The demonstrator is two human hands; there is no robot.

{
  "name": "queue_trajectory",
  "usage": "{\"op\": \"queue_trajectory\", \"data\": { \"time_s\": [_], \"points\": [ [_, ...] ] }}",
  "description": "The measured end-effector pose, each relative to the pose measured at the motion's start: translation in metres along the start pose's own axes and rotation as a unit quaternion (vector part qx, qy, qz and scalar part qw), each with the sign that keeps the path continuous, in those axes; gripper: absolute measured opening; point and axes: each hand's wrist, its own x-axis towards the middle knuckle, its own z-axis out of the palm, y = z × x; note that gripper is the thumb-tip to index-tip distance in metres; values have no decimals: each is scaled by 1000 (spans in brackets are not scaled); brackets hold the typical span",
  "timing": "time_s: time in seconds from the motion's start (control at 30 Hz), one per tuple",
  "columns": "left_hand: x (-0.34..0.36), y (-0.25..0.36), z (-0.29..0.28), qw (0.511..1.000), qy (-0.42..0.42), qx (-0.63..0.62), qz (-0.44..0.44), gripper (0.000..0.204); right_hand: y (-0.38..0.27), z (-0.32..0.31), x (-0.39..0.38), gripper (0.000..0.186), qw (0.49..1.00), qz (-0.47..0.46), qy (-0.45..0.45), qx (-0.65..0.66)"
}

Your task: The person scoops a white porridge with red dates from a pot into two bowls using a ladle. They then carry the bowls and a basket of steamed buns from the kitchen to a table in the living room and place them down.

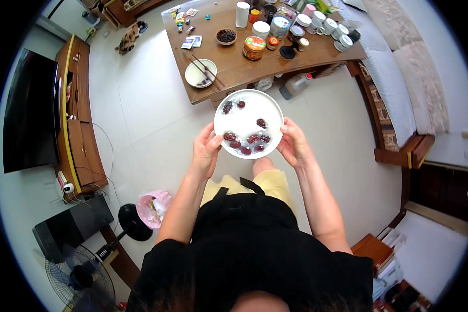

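while the head view looks straight down over a black top and yellow trousers, a long wooden table point(296, 57) stretches across the top of the scene, crowded with things: a small white bowl point(200, 73) with chopsticks point(207, 68) laid across it near the table's near-left corner, a little brown bowl point(226, 36) of dark fruit farther back, an orange-lidded jar point(254, 47), a white cylinder point(242, 14) and a cluster of white-lidded jars point(327, 25) toward the right end. under the table's near edge a plastic jug point(295, 85) lies on the pale tiled floor point(140, 104). a cushioned wooden bench point(395, 93) runs along the right, a dark television point(28, 112) on a low wooden cabinet point(78, 119) lines the left, and a pink-lined bin point(153, 207) and a black fan point(83, 275) sit at the lower left. nothing stands between the camera and the white plate point(248, 124), which is held level in front of the body, just short of the table's near edge, with dark red dates point(247, 141) gathered along its near side and a few at its far-left rim. the left hand point(205, 152) cups the plate's left edge, fingers curled up against the rim and underside, forearm rising from the lower left. the right hand point(295, 144) grips the right edge, thumb on top of the rim and fingers closed beneath, forearm angling in from the lower right.
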Motion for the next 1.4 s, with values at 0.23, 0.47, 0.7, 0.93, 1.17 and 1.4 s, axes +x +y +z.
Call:
{"op": "queue_trajectory", "data": {
  "time_s": [0.23,0.47,0.7,0.93,1.17,1.4],
  "points": [
    [139,-84,7,989,107,-107,3,60,-52,-104,180,34,991,101,-64,-61],
    [254,-148,-24,963,218,-155,-40,57,-39,-180,324,43,982,163,-77,-57],
    [330,-195,-71,960,233,-146,-54,51,0,-236,410,44,982,180,-42,-32],
    [365,-191,-94,958,241,-128,-92,47,-3,-234,451,48,972,216,-16,-95],
    [371,-185,-94,955,256,-87,-119,53,-14,-234,464,53,955,253,-26,-154],
    [362,-169,-53,924,375,61,-52,65,-45,-205,470,56,925,125,97,-346]
  ]
}}
